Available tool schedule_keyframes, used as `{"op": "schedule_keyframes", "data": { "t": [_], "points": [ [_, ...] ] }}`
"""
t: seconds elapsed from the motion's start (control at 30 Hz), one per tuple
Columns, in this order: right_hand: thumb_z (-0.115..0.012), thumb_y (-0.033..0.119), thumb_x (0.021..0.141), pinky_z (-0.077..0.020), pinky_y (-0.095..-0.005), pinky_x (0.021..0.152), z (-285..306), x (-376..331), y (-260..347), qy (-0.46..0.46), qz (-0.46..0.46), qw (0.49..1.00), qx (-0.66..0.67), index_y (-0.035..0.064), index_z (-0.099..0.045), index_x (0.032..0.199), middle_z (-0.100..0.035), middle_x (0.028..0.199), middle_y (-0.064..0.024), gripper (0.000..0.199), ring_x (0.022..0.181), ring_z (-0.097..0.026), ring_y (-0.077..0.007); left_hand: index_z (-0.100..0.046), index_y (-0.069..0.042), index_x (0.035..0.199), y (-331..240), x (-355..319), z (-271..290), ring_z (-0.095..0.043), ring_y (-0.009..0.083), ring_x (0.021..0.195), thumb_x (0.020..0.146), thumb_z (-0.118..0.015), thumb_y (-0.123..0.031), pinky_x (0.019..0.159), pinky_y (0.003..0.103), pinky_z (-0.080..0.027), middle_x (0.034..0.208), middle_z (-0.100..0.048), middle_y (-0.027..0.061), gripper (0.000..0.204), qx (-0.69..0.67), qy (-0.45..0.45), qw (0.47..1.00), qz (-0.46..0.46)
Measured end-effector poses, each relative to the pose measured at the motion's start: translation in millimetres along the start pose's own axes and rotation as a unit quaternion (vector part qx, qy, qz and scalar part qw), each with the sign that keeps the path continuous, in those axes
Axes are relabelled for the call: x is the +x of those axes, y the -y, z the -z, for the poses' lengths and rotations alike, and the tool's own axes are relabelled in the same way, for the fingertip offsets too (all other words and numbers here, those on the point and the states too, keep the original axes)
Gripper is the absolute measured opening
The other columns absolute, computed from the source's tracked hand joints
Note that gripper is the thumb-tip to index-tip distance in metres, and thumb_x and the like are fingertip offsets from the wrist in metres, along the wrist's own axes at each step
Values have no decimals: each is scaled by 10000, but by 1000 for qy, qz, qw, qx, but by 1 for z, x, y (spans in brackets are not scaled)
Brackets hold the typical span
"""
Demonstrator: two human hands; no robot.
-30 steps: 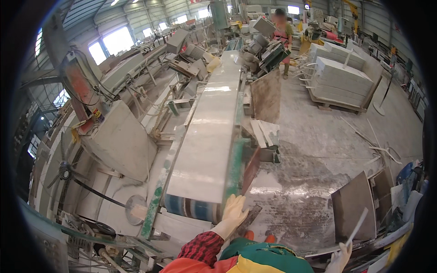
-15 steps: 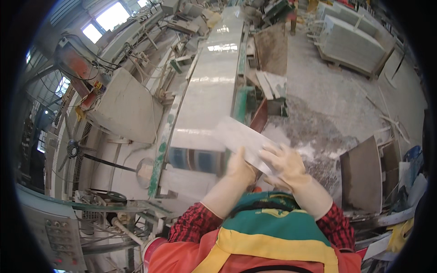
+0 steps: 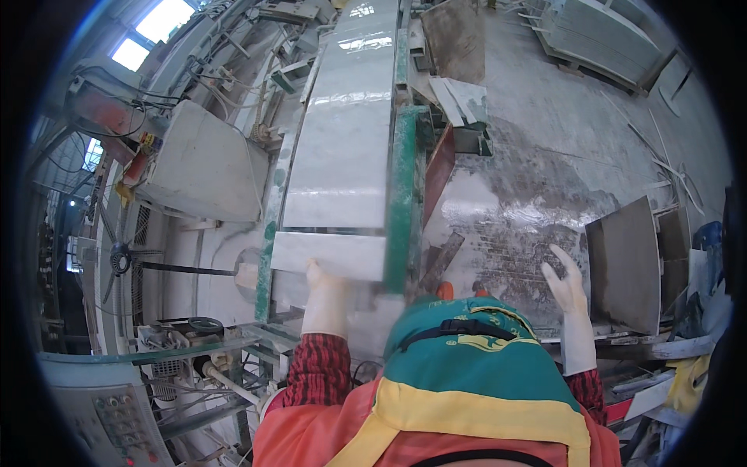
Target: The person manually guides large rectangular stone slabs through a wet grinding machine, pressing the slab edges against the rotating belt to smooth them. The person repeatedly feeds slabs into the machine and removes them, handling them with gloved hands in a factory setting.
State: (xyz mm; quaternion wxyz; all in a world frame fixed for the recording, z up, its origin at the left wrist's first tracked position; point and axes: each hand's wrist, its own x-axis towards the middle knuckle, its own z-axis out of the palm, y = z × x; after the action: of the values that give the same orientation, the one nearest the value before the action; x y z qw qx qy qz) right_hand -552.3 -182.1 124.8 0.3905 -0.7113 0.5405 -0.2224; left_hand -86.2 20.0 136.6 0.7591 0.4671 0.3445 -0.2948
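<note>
A white rectangular stone slab [image 3: 331, 253] lies crosswise at the near end of the long conveyor bed. My left hand [image 3: 317, 289], in a pale glove, grips its near edge with the thumb on top; the other fingers are hidden under it or blurred. Just beyond, with a narrow gap between, lies a long glossy white stone sheet [image 3: 338, 156] on the conveyor. My right hand [image 3: 568, 284], also gloved, is out to the right with its fingers spread, holding nothing.
Green metal side rails [image 3: 401, 202] run along the conveyor. A control panel [image 3: 124, 420] with knobs stands at the lower left, a black handwheel [image 3: 204, 324] beside it. At the right lean dark stone slabs [image 3: 622, 265]. Wet, stained floor [image 3: 517, 218] lies between.
The slab has gone from both hands to the conveyor's near end, covering the blue roller there. My left hand moved left with it; my right hand let go and swung right.
</note>
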Motion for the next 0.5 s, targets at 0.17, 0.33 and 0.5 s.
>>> {"op": "schedule_keyframes", "data": {
  "t": [0.17,0.33,0.5],
  "points": [
    [-723,223,899,-401,-358,1096,15,-52,-95,-51,-131,990,20,22,-600,1350,-626,1344,-162,509,1282,-556,-269,-421,-61,1492,-3,48,8,-395,318,1420,1052,-247,-502,1183,475,-302,1551,-423,122,647,122,-40,991,-28],
    [-726,238,913,-426,-335,1063,9,-65,-99,-29,-176,984,12,0,-597,1348,-636,1326,-153,513,1248,-575,-237,-430,-55,1483,-1,82,11,-415,303,1408,1059,-266,-494,1181,441,-305,1539,-441,116,632,94,-3,995,-38],
    [-717,231,910,-405,-344,1084,3,-46,-64,-15,-138,990,-5,3,-597,1353,-626,1345,-155,512,1267,-562,-250,-621,-151,1281,4,118,20,-620,251,1166,969,-491,-572,919,464,-500,1322,-648,16,540,72,-54,996,-8]
  ]
}}
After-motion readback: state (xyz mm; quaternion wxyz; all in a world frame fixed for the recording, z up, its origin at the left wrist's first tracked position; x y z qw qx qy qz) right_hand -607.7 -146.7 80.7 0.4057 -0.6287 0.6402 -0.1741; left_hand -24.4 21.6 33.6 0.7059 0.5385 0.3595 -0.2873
